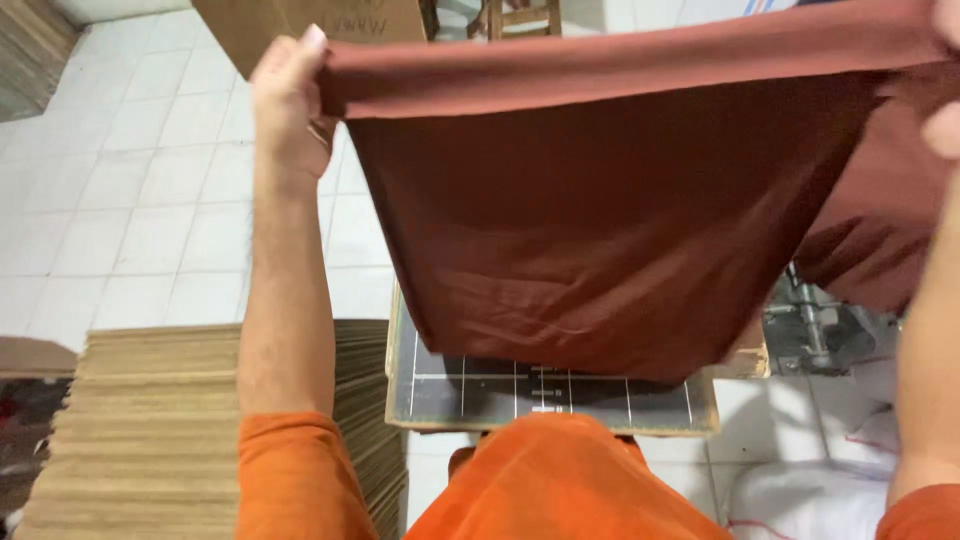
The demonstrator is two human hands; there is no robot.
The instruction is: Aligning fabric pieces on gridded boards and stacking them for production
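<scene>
A large rust-brown cloth [600, 220] is stretched wide in front of me, hanging down over a dark board with white grid lines [560, 395]. My left hand [288, 105] grips the cloth's upper left corner, arm raised. My right hand [945, 90] holds the upper right edge at the frame's border, only partly in view, with more cloth bunched below it. The cloth hides most of the board. I wear orange sleeves.
A tall stack of flat cardboard sheets [160, 430] stands at the lower left beside the board. A metal machine part [815, 325] sits at the right. White floor tiles [140, 180] lie beyond, with a cardboard box [300, 20] and wooden stool legs [520, 15] at the top.
</scene>
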